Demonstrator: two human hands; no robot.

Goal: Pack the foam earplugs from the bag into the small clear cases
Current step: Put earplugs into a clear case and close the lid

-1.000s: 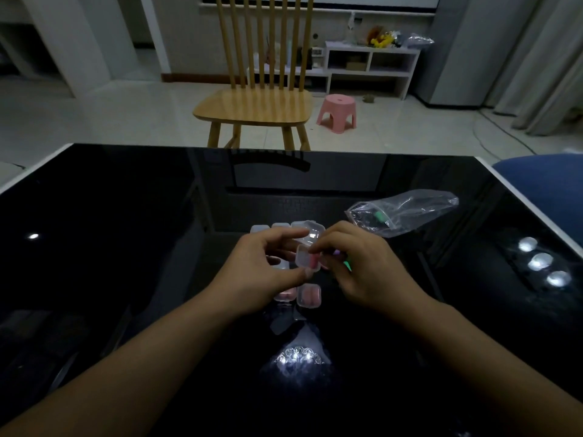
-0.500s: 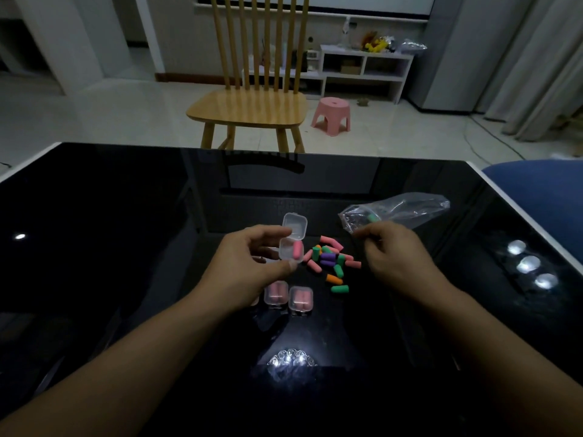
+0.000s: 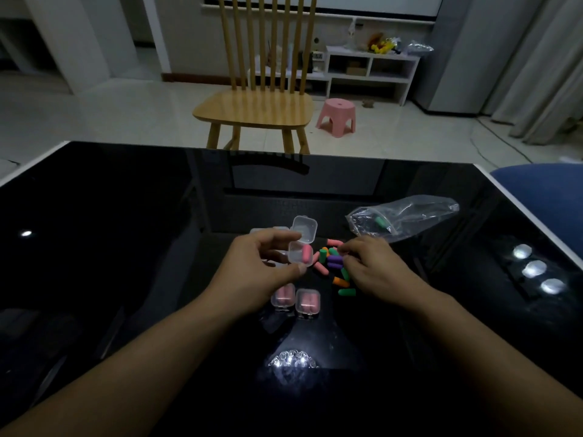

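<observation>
Glossy black table (image 3: 126,247); left hand (image 3: 252,272) pinches clear case (image 3: 299,253).

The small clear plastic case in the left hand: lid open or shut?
Open: the small clear plastic case has its hinged lid swung up, one pink earplug inside.

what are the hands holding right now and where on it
The left hand pinches the open clear case by its base, one pink earplug inside. The right hand reaches into the loose earplugs; whether it holds one cannot be told.

Loose earplugs (image 3: 331,263) lie between bag (image 3: 403,219) and two shut cases (image 3: 296,299).
</observation>
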